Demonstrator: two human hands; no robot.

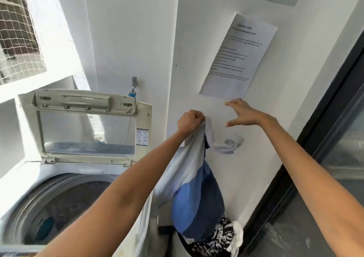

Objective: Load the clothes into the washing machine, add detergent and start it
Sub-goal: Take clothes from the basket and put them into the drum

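Loading looks barely begun, as far as one can judge: the washing machine (65,193) stands at about eight o'clock with its lid (86,126) propped upright and its drum (59,207) open, and only a dark blue shape shows deep inside, too dim to say whether it is a garment or part of the drum. No detergent is in sight, and nothing here suggests the machine has been started, so adding detergent and starting appear to remain. At about six o'clock a laundry basket (183,245) holds a black-and-white patterned cloth (218,237) and something white, so more clothes are left to move. The left hand (190,121), near the centre, is raised on an outstretched arm with its fingers (198,116) curled tight round the top edge of a blue and white garment (195,195), which hangs straight down from the fist, its lower end reaching the clothes in the basket, to the right of the drum rather than over it. The right hand (243,112), just beside it at about two o'clock, holds nothing: its fingers are straight and spread, thumb apart, hovering before the wall below a printed notice (238,57).
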